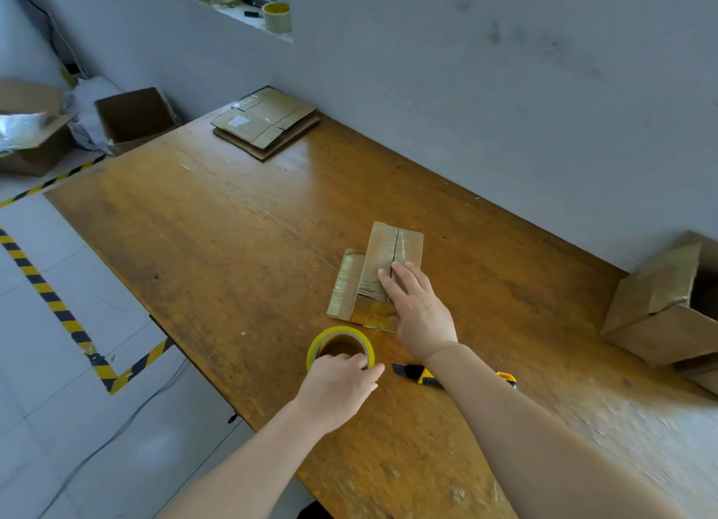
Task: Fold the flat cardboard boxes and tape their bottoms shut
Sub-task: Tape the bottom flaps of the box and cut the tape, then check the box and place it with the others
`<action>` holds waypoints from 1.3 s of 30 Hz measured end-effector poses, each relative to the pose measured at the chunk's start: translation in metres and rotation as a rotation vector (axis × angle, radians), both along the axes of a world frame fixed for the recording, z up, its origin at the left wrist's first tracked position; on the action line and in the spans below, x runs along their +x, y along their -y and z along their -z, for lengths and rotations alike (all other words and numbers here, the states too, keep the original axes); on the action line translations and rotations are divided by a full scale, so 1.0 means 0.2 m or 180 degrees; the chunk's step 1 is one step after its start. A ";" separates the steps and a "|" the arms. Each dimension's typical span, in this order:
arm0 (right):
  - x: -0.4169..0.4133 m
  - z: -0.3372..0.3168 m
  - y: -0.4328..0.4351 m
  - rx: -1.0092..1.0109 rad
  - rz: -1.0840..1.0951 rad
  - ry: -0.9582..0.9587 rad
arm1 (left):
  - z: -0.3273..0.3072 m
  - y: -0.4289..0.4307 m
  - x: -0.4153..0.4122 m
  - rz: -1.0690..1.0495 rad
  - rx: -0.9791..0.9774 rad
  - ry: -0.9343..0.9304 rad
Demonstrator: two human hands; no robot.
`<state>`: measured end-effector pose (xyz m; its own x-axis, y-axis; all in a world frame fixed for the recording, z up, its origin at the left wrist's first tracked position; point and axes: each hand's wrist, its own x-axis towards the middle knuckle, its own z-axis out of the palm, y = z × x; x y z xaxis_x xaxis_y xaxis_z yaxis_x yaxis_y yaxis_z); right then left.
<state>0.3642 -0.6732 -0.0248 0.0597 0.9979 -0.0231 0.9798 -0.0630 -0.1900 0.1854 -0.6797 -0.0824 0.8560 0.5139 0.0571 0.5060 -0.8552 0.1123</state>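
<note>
Lying near box (388,258): knife (421,375) (yellow), tape (342,329).

The worktop (233,246) carries one yellow tape roll (342,330), one utility knife (417,375), one flattened box (379,262), one stack of flat boxes (268,120) and one folded box (656,308). Three more rolls (276,16) stand on the window ledge (248,21); two open boxes (134,116) sit on the floor (39,266).

Glossy, scratched wooden table (241,246); matt brown cardboard box (382,262) with shiny tape strips; glossy yellow tape roll (330,338); painted matt wall (505,91)
</note>
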 end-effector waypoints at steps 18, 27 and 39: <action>0.04 0.01 0.01 -0.0066 0.0207 -0.0522 | -0.22 -0.30 0.16 -0.1785 -0.1032 0.0912; 0.05 0.07 -0.01 -0.0271 0.0717 -0.0913 | -0.16 -0.37 0.20 -0.1414 -0.0764 0.0447; 0.06 0.13 0.00 -0.0036 0.0514 -0.1045 | -0.17 -0.37 0.20 -0.1404 -0.1018 0.0502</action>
